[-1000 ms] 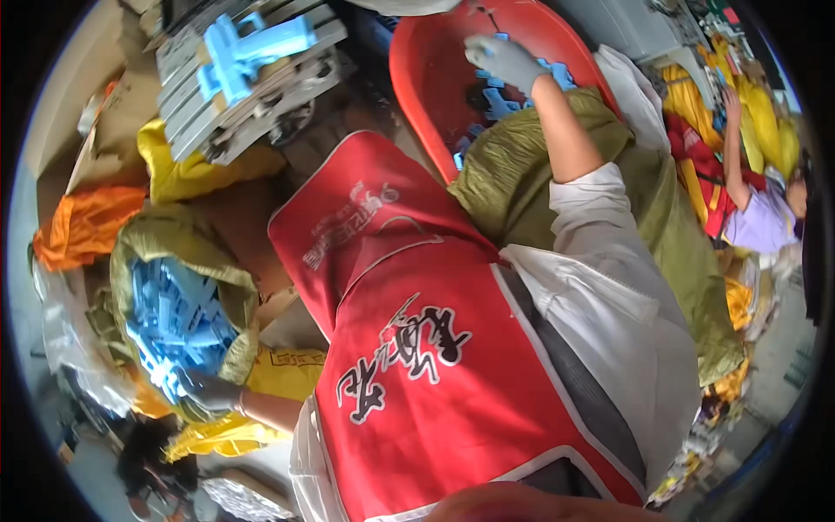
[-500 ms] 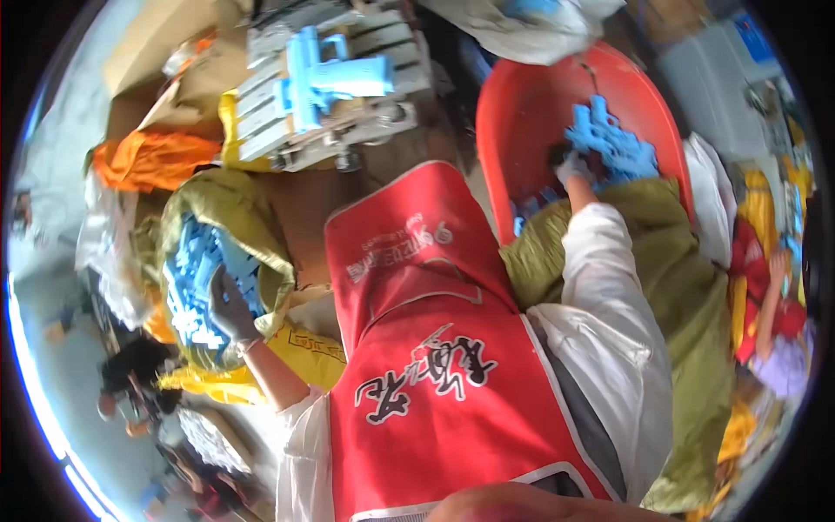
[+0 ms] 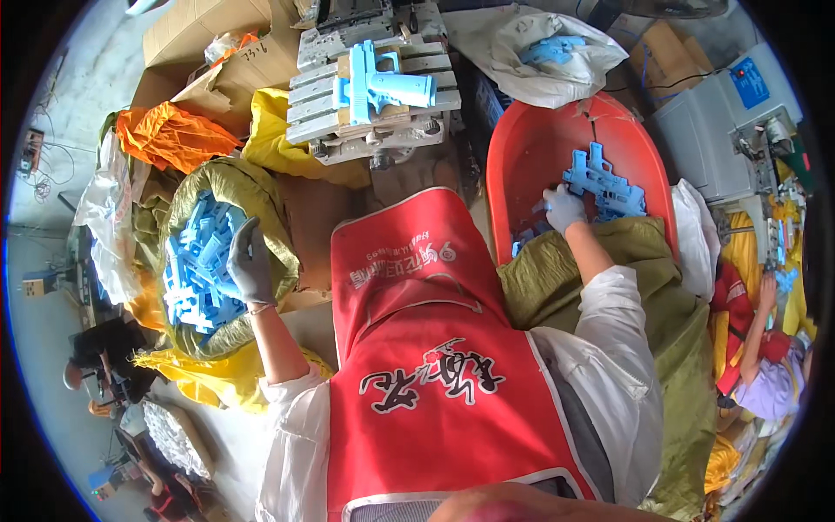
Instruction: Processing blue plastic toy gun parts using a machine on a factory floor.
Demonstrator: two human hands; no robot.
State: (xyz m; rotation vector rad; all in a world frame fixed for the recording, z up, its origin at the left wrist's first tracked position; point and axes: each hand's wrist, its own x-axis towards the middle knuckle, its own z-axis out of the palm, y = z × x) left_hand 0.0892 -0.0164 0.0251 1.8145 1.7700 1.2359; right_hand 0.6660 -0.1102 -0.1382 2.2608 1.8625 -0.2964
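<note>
Blue toy guns [image 3: 613, 191]: a cluster lies in the red tub [image 3: 509, 143] at the upper right of the frame, just beyond my right hand [image 3: 562, 209]; more fill the olive sack [image 3: 287, 252] at the left.
Right hand: gloved in grey, it reaches into the tub left of the cluster. My fingers bend down; I cannot tell whether they are clamped on anything.
Left hand [image 3: 249, 265]: also gloved in grey, at the right side of the heap in the sack's mouth. My fingers stretch upward, spread from the thumb, with nothing visibly gripped.
Slatted stand [image 3: 304, 129]: at the top centre, grey, with a single blue toy gun [image 3: 374, 91] on top.
White bag [image 3: 487, 43]: right of the stand, its mouth showing more blue pieces [image 3: 553, 50].
Olive cloth [image 3: 609, 261]: lies over the tub's near end and runs down the right side.
Red apron [image 3: 417, 365]: on me, filling the lower centre.
Orange bag [image 3: 174, 135]: upper left, above the sack.
Co-worker [image 3: 770, 383]: at the right edge, in a purple top, arm raised.
</note>
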